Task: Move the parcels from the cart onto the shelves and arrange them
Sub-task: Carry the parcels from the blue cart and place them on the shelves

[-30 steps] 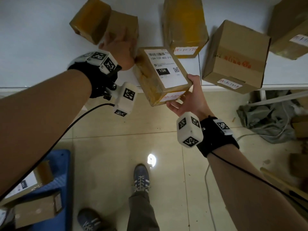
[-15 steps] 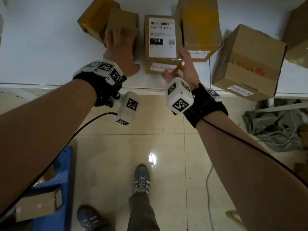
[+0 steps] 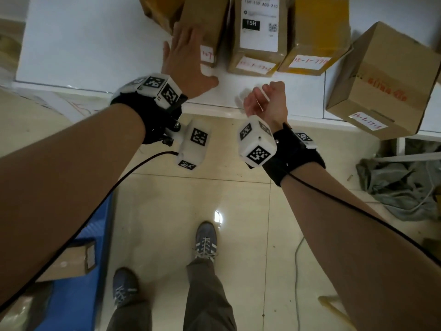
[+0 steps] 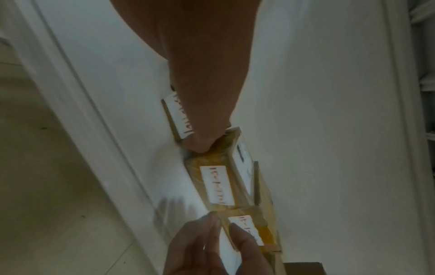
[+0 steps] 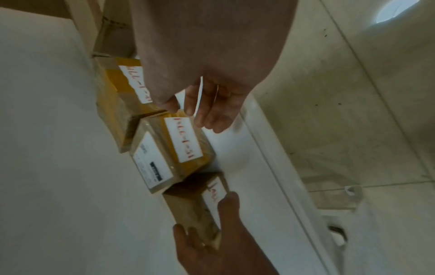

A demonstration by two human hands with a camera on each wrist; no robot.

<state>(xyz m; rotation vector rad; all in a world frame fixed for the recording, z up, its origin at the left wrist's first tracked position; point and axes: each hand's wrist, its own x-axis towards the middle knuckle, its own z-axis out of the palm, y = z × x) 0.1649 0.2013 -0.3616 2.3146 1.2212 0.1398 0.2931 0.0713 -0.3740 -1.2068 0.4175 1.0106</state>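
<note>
parcels (image 3: pixel 259 32) on shelf (image 3: pixel 83 44), cart (image 3: pixel 78 283) lwr left

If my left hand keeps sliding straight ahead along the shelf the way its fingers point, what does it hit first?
The left hand already lies flat against the side of the small brown parcel. Straight ahead, it would probably meet the tilted tan parcel behind it first, though depth is unclear.

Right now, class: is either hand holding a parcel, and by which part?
No. The left hand lies flat against the plain brown parcel; the right hand, loosely curled, holds nothing.
</note>
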